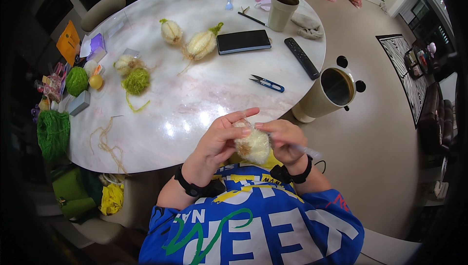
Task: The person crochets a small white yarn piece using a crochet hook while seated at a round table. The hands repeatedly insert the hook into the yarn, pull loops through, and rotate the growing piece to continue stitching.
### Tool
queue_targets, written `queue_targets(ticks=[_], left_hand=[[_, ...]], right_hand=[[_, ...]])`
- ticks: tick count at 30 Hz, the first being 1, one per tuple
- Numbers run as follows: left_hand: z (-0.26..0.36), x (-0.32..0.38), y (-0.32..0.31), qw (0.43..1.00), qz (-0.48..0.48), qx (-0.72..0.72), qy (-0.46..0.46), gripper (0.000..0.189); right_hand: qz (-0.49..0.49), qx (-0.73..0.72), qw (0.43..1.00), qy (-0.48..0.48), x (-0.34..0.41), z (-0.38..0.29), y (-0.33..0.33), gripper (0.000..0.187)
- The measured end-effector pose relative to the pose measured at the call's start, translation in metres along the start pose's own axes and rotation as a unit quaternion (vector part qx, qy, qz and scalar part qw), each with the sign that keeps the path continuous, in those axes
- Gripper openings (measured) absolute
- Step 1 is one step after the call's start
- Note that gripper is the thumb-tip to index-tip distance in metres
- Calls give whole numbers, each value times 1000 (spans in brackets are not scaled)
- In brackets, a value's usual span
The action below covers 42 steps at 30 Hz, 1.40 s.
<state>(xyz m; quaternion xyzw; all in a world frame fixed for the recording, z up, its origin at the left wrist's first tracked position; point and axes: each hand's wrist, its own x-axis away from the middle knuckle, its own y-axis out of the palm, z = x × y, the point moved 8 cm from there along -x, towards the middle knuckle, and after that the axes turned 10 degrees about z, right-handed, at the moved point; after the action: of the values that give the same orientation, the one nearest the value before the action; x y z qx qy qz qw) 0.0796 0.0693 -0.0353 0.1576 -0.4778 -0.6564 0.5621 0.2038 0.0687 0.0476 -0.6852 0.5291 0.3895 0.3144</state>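
Note:
Between both hands, over my lap at the table's near edge, is a fuzzy cream crocheted piece (256, 148) with a brown patch. My left hand (223, 137) grips it, thumb on top and index finger stretched out. My right hand (287, 139) pinches its upper edge and holds a thin, pale, blurred tool, probably a crochet hook (309, 151). Blue thread snips (268, 83) lie beyond on the table. Farther off rest two cream pieces with green tips, one small (171, 32) and one larger (202, 45). Another cream piece (126, 64) touches a ball of green yarn (136, 81).
The marble table (164, 100) holds a phone (244, 42), a remote control (301, 58), a cup (282, 12) and a grey cloth (308, 26). Brown yarn (109, 142) with a needle lies left, near green yarn (53, 133). A tall bin (325, 93) stands at the table's right edge.

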Motion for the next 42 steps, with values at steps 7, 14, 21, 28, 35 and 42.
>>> queue_targets(ticks=[7, 14, 21, 28, 35, 42], left_hand=[[11, 3, 3, 994, 19, -79, 73, 61], [10, 8, 6, 974, 71, -142, 162, 64], [2, 2, 5, 993, 20, -96, 70, 67], [4, 1, 4, 991, 35, -110, 64, 67], [3, -1, 3, 996, 15, -81, 38, 67], [10, 4, 9, 991, -21, -127, 47, 65]], right_hand=[[159, -243, 856, 428, 32, 65, -6, 25], [-31, 148, 989, 3, 0, 7, 4, 8], [65, -29, 982, 174, 9, 28, -7, 10], [105, -113, 957, 245, 26, 44, -9, 16], [131, -191, 928, 293, 23, 50, -12, 17], [153, -336, 800, 472, 29, 71, -3, 21]])
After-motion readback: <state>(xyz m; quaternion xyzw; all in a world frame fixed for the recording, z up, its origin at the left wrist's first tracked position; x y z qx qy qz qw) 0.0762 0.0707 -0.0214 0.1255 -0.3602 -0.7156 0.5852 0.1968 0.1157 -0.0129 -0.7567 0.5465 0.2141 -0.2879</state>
